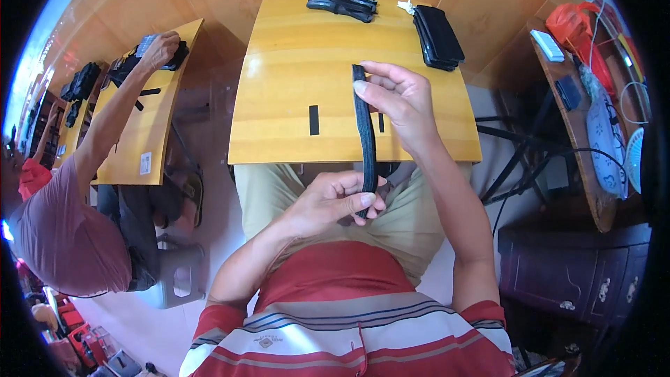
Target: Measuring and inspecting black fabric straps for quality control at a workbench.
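Note:
A black fabric strap (pixel 365 132) is stretched lengthwise between my two hands, over the near edge of the yellow wooden table (pixel 279 70). Its far end is pinched between the thumb and fingers of my right hand (pixel 405 101), above the tabletop. Closer to my body, over my lap, my left hand (pixel 331 199) grips the near end. A short black strip (pixel 313 120) lies flat on the table left of the strap, and part of a smaller dark strip (pixel 381 123) shows just to its right.
At the table's far side lie a bundle of black straps (pixel 342 7) and a stack of black fabric pieces (pixel 438 38). On the left, a co-worker's hand (pixel 165 49) reaches over another table (pixel 150 136). A side table (pixel 590 167) holding a red bag (pixel 576 28) stands right.

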The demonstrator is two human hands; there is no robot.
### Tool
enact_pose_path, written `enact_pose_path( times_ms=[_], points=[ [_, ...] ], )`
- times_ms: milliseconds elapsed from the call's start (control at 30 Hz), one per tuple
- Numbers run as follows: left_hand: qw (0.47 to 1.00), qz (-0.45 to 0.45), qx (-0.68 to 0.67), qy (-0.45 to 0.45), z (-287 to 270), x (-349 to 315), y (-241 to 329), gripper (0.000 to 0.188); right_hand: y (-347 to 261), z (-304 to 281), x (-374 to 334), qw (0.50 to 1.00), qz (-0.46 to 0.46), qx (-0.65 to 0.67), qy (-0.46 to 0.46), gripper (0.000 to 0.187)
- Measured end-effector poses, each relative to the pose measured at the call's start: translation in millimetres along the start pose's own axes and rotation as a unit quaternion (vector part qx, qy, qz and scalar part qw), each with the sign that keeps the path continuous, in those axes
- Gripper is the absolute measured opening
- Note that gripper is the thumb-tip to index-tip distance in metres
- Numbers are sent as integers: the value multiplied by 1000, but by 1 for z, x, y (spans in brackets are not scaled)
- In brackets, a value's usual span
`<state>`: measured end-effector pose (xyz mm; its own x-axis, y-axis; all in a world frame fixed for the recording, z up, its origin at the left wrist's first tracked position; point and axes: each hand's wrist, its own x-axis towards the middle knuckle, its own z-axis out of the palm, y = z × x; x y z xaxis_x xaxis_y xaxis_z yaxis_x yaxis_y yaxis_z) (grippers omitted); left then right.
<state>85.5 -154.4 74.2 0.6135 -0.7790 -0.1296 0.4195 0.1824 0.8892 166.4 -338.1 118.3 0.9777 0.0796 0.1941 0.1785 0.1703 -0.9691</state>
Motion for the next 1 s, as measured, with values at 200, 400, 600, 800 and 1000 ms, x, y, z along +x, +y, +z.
enact_pose_path(
  times_ms=[200,400,600,800,1000],
  points=[
    [989,48,-86,111,-11,7,-5,31,4,1,-13,997,26,-58,-39,36],
    [956,130,-182,189,-34,10,1,33,15,-11,-52,983,42,-88,-155,23],
    [949,120,-196,216,-31,10,-3,37,28,-13,-58,967,-21,-183,-173,14],
    [960,114,-136,215,-34,7,-6,45,31,-10,-61,968,-35,-181,-169,15],
    [963,116,-129,207,-33,4,-7,48,31,-10,-63,964,-40,-197,-173,14]
  ],
)
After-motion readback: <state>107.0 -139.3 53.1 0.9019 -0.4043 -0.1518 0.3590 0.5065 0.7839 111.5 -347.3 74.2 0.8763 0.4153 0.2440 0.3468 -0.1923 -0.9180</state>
